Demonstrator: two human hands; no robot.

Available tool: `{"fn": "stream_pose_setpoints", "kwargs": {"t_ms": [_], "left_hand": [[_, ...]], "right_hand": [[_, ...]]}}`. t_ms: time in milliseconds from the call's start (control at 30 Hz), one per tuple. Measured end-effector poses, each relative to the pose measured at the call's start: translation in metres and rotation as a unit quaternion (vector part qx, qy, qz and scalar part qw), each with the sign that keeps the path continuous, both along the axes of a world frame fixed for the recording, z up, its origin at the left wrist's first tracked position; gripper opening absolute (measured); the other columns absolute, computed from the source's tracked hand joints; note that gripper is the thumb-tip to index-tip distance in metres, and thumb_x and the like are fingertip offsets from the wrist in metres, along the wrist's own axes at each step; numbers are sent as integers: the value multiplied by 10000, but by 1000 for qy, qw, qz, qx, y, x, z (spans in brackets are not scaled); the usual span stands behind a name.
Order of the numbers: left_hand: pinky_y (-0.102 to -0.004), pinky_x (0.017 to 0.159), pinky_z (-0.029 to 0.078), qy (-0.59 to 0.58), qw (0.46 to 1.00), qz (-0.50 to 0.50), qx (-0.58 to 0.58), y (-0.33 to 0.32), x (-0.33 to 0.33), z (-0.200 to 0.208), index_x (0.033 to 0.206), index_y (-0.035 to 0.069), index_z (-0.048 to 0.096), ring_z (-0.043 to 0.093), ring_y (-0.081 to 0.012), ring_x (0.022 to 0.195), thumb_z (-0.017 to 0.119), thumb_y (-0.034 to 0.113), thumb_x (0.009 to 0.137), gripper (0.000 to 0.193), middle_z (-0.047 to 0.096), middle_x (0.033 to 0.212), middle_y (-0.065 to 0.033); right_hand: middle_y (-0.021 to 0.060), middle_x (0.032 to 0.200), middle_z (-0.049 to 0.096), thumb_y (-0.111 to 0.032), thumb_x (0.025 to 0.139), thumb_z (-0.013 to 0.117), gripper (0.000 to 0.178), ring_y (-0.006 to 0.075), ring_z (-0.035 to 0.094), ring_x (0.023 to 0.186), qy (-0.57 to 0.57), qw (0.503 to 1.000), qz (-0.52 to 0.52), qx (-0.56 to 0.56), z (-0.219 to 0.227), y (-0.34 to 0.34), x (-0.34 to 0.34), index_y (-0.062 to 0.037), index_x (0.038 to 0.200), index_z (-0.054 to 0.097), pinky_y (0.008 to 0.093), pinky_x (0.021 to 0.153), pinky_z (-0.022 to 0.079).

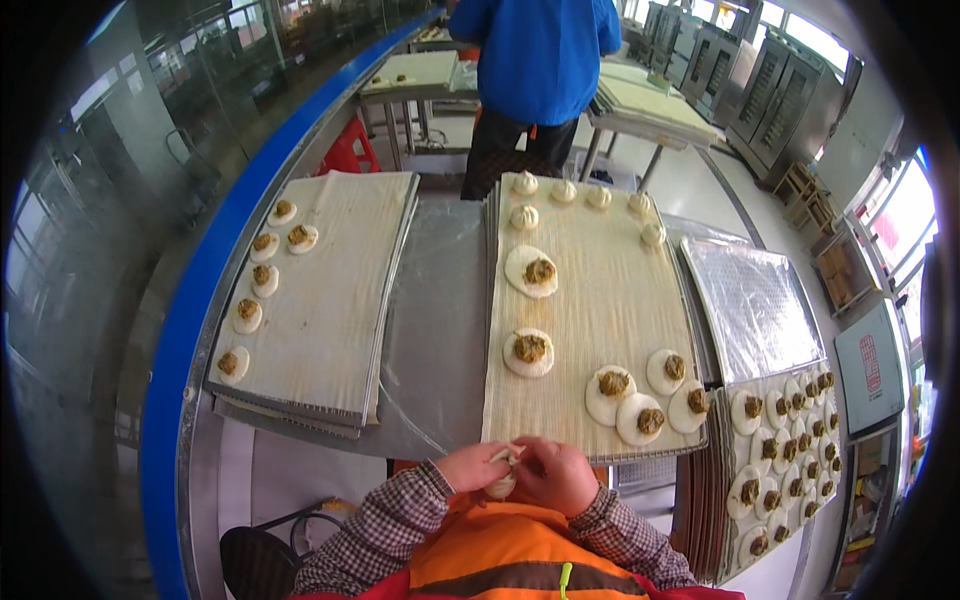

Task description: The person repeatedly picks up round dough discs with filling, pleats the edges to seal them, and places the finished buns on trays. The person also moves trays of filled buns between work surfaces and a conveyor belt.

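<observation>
Close to my body, just past the front edge of the middle tray, both hands are closed on one pale dough bun [500,487]. My left hand [472,468] cups its side, while the fingers of my right hand [558,474] pinch at its gathered top. Any filling inside is hidden. On the cloth-lined middle tray [590,300] lie several flat dough rounds with brown filling, such as one round [528,353] at the left and another [640,420] near the front right corner. Pleated, closed buns [525,217] sit along the tray's far end.
A stacked cloth-lined tray [325,290] at the left bears several filled rounds. More crowd a tray stack [735,480] at the lower right, beside a plastic-covered tray [752,310]. A person in a blue jacket [545,60] stands beyond the table. A black stool [258,562] is at lower left.
</observation>
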State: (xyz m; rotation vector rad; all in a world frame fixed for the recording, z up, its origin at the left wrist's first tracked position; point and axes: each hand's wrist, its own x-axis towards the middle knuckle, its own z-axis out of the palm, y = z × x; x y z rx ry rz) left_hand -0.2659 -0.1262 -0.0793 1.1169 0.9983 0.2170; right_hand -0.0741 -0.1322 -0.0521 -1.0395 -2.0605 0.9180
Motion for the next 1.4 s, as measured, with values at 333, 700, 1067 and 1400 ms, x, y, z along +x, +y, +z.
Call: {"fn": "stream_pose_setpoints", "kwargs": {"t_ms": [333,700,1067,1400], "left_hand": [[-220,535,518,-119,949,261,130,-16,14,-16,1155,59,557,601,-87,703,482,89,946,224,611,936,-22],[-263,769,511,-167,933,266,177,-9,21,7,1128,3,582,597,-122,871,540,252,962,302,629,997,-59],[-228,693,484,-76,934,283,203,-5,15,-6,1054,-18,602,603,-114,776,253,594,974,709,637,822,-53],[-230,756,469,-72,974,210,41,4,9,-3,1052,-10,607,594,-117,811,206,702,914,828,636,916,-50]], "right_hand": [[141,712,598,-104,753,653,77,350,585,631,-77,988,-67,120,-5,3,-3,-55,798,613,425,538,474],[140,732,644,-30,793,671,93,245,660,613,95,987,-118,-52,-3,4,-4,13,863,627,312,529,516],[112,745,619,-30,737,699,147,247,607,611,54,992,-107,-26,-4,12,-3,-13,859,617,326,550,492],[80,733,609,-13,738,689,171,183,604,599,68,991,-61,-97,-2,11,3,-21,890,611,284,537,481]]}}
